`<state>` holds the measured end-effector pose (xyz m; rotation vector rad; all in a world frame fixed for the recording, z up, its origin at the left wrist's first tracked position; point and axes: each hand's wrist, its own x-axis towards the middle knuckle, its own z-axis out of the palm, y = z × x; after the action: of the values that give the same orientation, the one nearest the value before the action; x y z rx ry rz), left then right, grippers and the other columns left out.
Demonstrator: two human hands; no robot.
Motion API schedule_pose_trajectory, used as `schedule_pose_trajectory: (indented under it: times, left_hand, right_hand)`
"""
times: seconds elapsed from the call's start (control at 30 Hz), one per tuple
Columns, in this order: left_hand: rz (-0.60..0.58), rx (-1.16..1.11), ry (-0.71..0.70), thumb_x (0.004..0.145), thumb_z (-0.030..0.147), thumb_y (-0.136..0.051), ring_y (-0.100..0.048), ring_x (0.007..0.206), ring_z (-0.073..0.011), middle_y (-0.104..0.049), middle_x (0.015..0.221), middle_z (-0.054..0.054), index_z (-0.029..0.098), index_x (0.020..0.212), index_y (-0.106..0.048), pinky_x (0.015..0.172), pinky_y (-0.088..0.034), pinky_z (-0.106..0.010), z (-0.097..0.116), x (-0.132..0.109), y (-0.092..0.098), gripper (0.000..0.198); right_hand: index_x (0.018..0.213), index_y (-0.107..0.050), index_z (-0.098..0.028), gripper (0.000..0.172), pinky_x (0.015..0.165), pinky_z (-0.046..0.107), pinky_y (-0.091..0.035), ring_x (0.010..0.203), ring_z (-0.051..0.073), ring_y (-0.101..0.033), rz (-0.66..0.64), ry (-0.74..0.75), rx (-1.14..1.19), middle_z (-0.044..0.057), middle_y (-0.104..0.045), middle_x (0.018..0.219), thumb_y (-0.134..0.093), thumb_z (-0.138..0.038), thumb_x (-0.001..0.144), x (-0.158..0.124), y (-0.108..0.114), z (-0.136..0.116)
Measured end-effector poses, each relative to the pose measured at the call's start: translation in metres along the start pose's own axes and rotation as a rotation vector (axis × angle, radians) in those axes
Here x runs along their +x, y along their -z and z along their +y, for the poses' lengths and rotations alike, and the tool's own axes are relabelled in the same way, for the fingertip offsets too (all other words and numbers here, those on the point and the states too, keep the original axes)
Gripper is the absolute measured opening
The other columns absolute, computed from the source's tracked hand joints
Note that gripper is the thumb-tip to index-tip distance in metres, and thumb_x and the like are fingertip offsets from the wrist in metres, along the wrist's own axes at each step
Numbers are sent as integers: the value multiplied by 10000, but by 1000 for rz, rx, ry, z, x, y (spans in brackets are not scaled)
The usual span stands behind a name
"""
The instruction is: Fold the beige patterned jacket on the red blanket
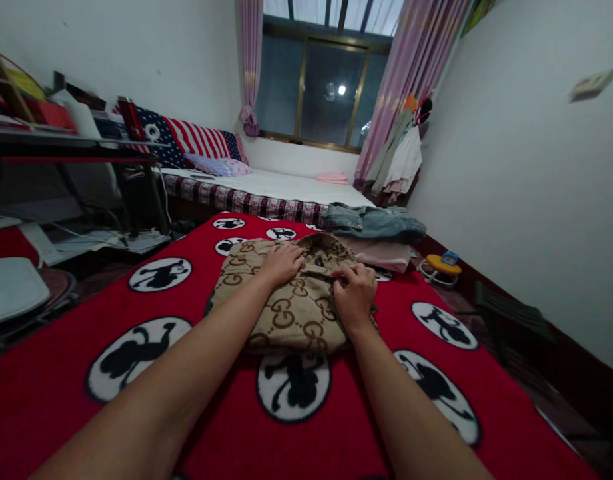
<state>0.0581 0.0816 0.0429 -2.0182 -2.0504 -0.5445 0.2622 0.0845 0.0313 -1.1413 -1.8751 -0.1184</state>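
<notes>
A folded tan shirt [291, 310] with a brown letter pattern lies on the red blanket [221, 413], its collar at the far side. My left hand [282, 262] rests flat on the shirt just left of the collar, fingers stretched out. At the right of the collar, my right hand [355, 293] has its fingers curled in a pinch at the shirt's front edge. Behind the shirt, to the right, is a stack with folded blue denim [374, 222] on top of a pale pink folded cloth [379, 253].
A bed with a white sheet [286, 183] stands beyond, under the window. On the left is a cluttered desk [76, 157] and a white-seated chair [14, 290]. A yellow stool [442, 265] and a dark stool [511, 310] stand along the right wall.
</notes>
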Motion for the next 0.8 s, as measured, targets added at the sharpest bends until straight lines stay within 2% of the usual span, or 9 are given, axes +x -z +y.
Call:
schedule_pose_trajectory:
  times: [0.13,0.23,0.33,0.47,0.57,0.7,0.8]
  left_hand:
    - [-88,-103,66,963,547,-270,-394,1358,-233,-492,1452,-29,272,1350,-519,1119,-282,-442,0,2,3,537]
    - [-124,-131,98,855,753,-299,-362,1378,-273,-460,1476,-55,257,1382,-488,1132,-255,-456,0,1,4,749]
    - [-134,-104,82,730,859,-376,-304,1406,-308,-405,1511,-76,238,1424,-434,1144,-221,-489,2,-2,2,933]
    - [-106,-57,66,733,846,-396,-285,1412,-309,-397,1515,-82,237,1437,-408,1149,-203,-506,8,-7,0,931]
    - [-66,-16,56,782,786,-420,-307,1403,-308,-412,1502,-100,232,1424,-424,1146,-209,-508,12,-10,-2,849]
    - [-37,5,24,818,716,-456,-316,1400,-317,-406,1505,-112,223,1423,-421,1133,-226,-544,12,-9,-6,782]
    - [-28,-1,19,817,703,-470,-309,1404,-324,-402,1507,-116,215,1422,-426,1134,-224,-556,11,-9,-8,778]
  right_hand:
    - [697,-691,-225,193,853,343,-315,946,220,-474,-50,108,-2,30,-637,852,-551,-114,769,0,5,-2]
    - [682,-665,-208,162,852,356,-297,913,214,-487,-84,150,-92,28,-655,833,-558,-135,780,-1,8,-4]
    - [702,-666,-199,138,849,362,-291,899,213,-500,-116,158,-154,39,-663,841,-568,-154,788,-2,11,-7]
    - [784,-689,-203,136,885,358,-303,943,222,-518,-103,169,-115,53,-666,885,-567,-145,795,1,14,-15]
    - [897,-690,-192,227,914,333,-339,973,213,-540,-122,250,-7,62,-670,963,-510,-89,805,15,9,-24]
    - [959,-694,-167,350,909,286,-397,1026,196,-557,-251,393,53,82,-666,1077,-427,-10,797,54,-13,-33]
    - [1057,-687,-141,399,978,299,-382,1124,208,-533,-318,465,-4,111,-630,1213,-430,5,788,86,-37,-32]
